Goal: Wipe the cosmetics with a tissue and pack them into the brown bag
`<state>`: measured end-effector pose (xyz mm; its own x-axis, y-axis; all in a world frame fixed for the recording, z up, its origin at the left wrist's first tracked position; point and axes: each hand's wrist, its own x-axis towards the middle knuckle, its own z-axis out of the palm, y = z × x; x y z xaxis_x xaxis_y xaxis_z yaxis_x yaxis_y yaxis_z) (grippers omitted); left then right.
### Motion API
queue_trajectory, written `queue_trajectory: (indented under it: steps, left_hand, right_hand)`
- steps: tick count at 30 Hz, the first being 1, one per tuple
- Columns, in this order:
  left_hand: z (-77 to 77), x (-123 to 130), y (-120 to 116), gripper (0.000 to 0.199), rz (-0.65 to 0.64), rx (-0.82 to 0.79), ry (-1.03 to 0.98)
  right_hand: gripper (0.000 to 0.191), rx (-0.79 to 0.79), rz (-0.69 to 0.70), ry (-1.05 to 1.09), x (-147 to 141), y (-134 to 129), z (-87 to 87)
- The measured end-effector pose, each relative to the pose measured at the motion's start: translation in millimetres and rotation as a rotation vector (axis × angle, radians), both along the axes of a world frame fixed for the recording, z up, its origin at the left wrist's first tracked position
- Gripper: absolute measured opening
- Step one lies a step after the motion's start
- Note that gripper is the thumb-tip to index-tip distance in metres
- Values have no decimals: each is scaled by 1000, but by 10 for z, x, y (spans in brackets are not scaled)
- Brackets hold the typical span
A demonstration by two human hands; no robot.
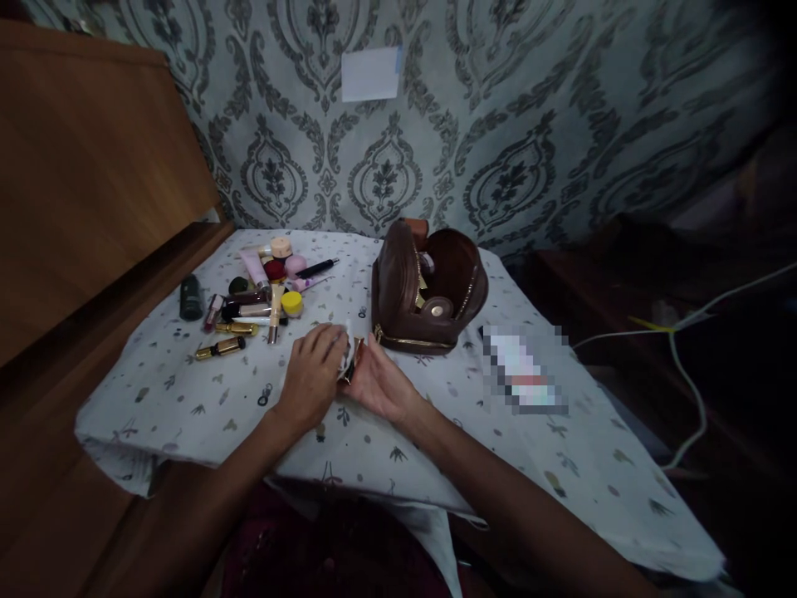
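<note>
My left hand [315, 370] is closed, its fingers curled over a thin white thing [346, 355] that looks like a wipe or cloth. Against it, my right hand [383, 384] grips a small shiny gold and dark cosmetic piece [354, 362]; its exact kind is partly hidden by the fingers. Both hands meet over the table, just in front of a brown makeup bag [398, 291]. The bag stands unzipped with its lid raised, and a few items show inside.
Several cosmetics lie at the left: a yellow-lidded jar [291, 304], a black and gold tube [220, 348], a dark green bottle [190, 297] and a pink tube [255, 267]. A pixelated flat object [523, 370] lies right on the patterned tablecloth [249, 423]. A white cable [701, 399] hangs beyond.
</note>
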<state>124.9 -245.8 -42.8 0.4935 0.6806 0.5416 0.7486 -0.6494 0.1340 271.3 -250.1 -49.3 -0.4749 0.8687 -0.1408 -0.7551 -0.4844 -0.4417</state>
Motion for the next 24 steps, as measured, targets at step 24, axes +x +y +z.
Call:
queue_trajectory:
  steps: [24]
  left_hand:
    - [-121, -391, 306, 32, -192, -71, -264]
  right_hand:
    - [37, 410, -288, -560, 450, 46, 594]
